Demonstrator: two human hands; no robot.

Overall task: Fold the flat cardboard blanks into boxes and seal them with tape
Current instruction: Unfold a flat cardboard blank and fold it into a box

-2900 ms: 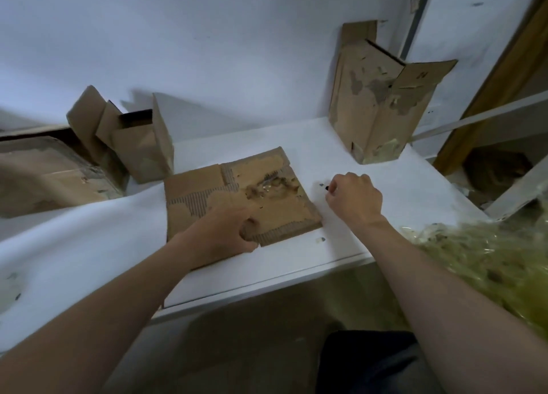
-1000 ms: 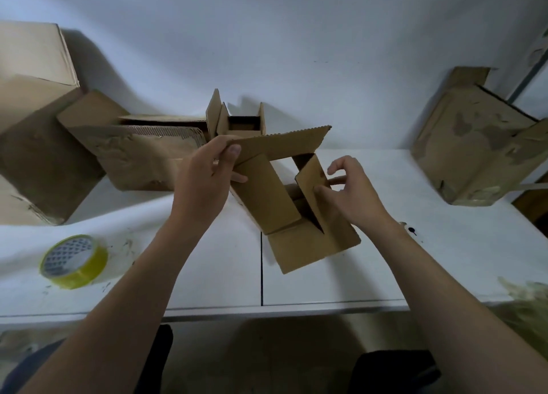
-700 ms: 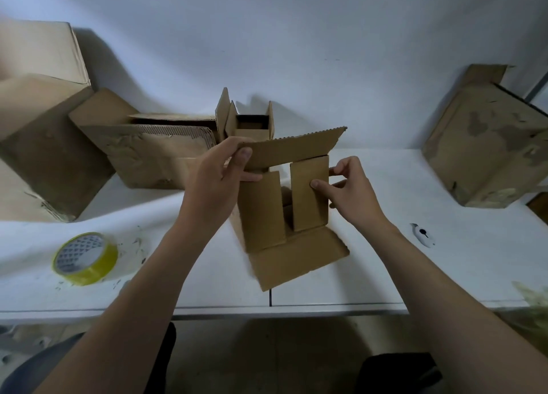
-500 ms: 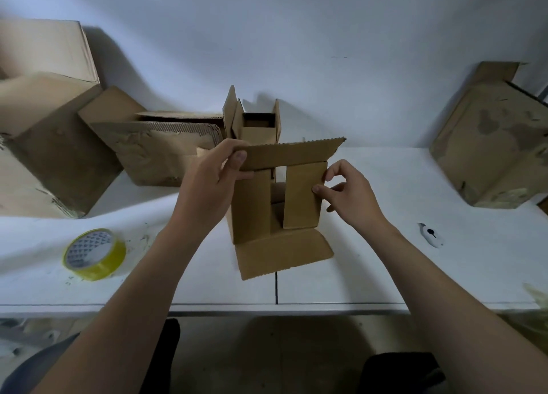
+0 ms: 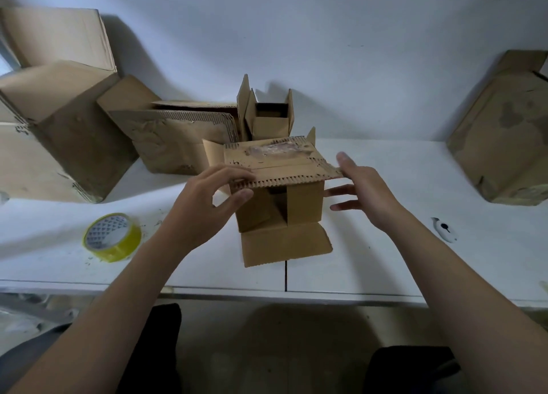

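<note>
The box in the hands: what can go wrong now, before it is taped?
1. The left hand pinches only the edge of the top flap; the right hand is open beside it, so the flap may spring up.
2. The front flap lies open on the table and the side flaps could reopen.
3. The tape lies apart, so one hand must let go.

Since half a second ago the top flap (image 5: 281, 163) of the small box (image 5: 280, 209) has swung from nearly upright to lying almost level over the two folded side flaps, its torn, tape-marked face up. The left hand (image 5: 204, 209) now pinches its left front corner; the right hand (image 5: 367, 192) has let go of the side flap and spreads open at the flap's right end.
</note>
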